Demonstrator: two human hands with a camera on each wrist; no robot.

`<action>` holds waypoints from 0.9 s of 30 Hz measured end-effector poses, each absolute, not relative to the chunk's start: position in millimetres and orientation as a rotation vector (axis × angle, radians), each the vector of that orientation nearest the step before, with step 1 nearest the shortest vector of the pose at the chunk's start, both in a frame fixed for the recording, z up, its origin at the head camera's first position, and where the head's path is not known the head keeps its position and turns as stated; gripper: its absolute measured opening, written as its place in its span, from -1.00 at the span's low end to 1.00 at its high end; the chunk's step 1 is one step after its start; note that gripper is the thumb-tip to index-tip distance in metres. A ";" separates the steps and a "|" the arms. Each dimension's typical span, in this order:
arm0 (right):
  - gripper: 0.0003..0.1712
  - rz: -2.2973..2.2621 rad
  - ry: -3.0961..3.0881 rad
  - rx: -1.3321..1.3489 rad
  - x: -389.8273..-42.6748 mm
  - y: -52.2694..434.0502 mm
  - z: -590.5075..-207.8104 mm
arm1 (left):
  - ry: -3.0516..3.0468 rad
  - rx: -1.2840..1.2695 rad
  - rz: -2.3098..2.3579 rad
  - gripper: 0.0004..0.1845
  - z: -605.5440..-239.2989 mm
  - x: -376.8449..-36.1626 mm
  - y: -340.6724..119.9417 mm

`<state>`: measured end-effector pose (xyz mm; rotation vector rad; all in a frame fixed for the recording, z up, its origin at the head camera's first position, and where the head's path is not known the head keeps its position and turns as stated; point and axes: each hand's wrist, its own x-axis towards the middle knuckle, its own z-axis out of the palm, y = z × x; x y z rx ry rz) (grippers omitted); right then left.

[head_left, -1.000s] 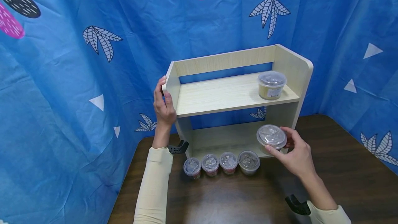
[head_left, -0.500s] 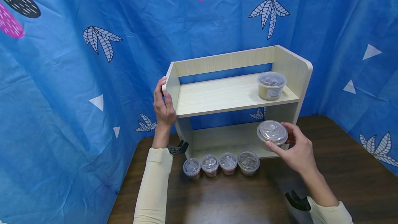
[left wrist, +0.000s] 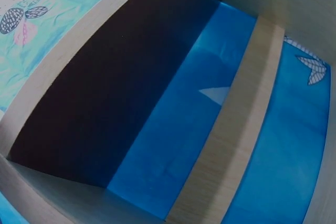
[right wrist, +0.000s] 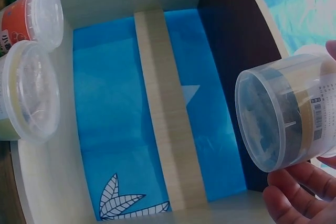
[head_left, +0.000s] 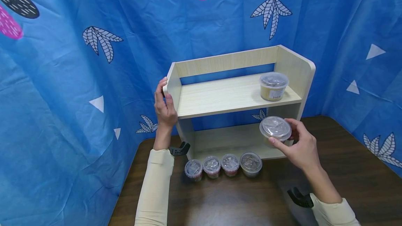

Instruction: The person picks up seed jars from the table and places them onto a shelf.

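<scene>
1. Clear round plastic tub with a see-through lid [head_left: 275, 128] sits in the right hand [head_left: 299, 149], held in the air in front of the lower opening of the pale wooden two-tier shelf unit [head_left: 232, 95], below the right end of its upper board.
2. Right-hand fingers [head_left: 276, 144] are curled around the tub's side, thumb at the 3 o'clock edge of the lid; the right wrist view shows the tub [right wrist: 289, 111] tilted on its side, tan contents and a printed label visible.
3. Left hand [head_left: 165, 107] grips the shelf unit's left side panel, fingers wrapped over its front edge, at 9 o'clock from the upper board.
4. A second, similar lidded tub with tan contents [head_left: 274, 86] stands on the upper board at its right end, at 12 o'clock from the held tub.
5. Four smaller lidded cups [head_left: 223, 165] stand in a row on the dark brown tabletop [head_left: 345, 170], just in front of the shelf unit's base, at 8 o'clock from the held tub.
6. Blue patterned cloth [head_left: 78, 79] hangs behind and beside everything.
</scene>
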<state>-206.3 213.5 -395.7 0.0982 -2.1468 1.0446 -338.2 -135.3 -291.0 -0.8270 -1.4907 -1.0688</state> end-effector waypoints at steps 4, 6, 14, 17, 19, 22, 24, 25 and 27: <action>-0.20 1.040 -2.150 0.087 -206.7 213.9 -391.4 | -1.489 -0.826 -1.067 -0.57 -290.5 -337.9 -135.4; -0.20 1.041 -2.153 0.083 -206.6 213.6 -389.6 | -1.490 -0.827 -1.066 -0.57 -290.4 -337.8 -135.5; -0.18 1.047 -2.133 0.081 -206.7 210.6 -384.3 | -1.495 -0.817 -1.064 -0.57 -290.7 -337.1 -135.7; -0.18 1.049 -2.133 0.080 -207.3 209.5 -381.3 | -1.491 -0.822 -1.064 -0.57 -290.7 -337.5 -135.9; -0.18 1.052 -2.135 0.082 -207.6 208.7 -379.5 | -1.488 -0.825 -1.065 -0.58 -291.1 -337.8 -136.2; -0.18 1.058 -2.131 0.089 -207.8 207.4 -376.6 | -1.489 -0.825 -1.066 -0.58 -291.4 -337.4 -136.0; -0.18 1.060 -2.122 0.089 -208.3 207.3 -374.9 | -1.492 -0.822 -1.061 -0.58 -291.1 -337.2 -135.8; -0.18 1.062 -2.118 0.090 -208.5 207.3 -373.9 | -1.493 -0.820 -1.060 -0.56 -290.7 -337.0 -135.5; -0.18 1.061 -2.117 0.087 -208.9 207.3 -371.8 | -1.490 -0.823 -1.058 -0.56 -290.0 -337.2 -135.0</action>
